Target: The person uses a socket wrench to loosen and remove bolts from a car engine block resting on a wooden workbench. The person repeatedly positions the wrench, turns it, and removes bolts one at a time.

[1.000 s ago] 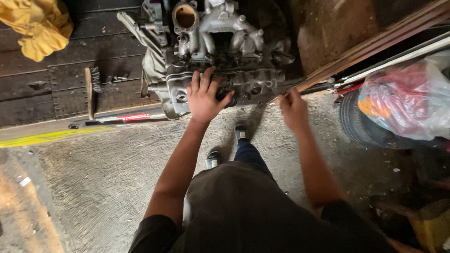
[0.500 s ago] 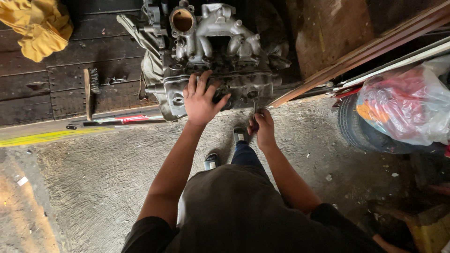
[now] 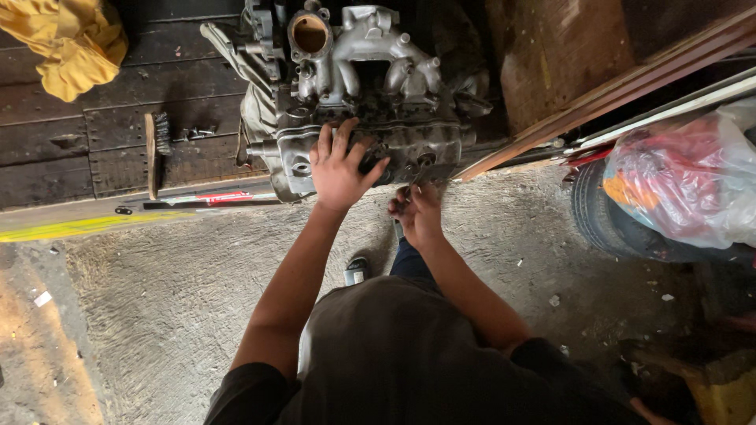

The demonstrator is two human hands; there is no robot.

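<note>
The left hand (image 3: 340, 167) lies flat, fingers spread, on the near edge of the engine (image 3: 358, 86), gripping nothing. Just right of it and a little nearer the person, the right hand (image 3: 417, 212) is curled at the engine's lower front; something small and metallic seems pinched in it, but the fingers hide it and I cannot tell what it is or how tightly it is held. The engine's far side is cut off by the frame. Well left lie a wire brush (image 3: 153, 149) and a yellow cloth (image 3: 67, 43); well right, a plastic bag (image 3: 685, 185) hides most of a tyre (image 3: 602, 220).
</note>
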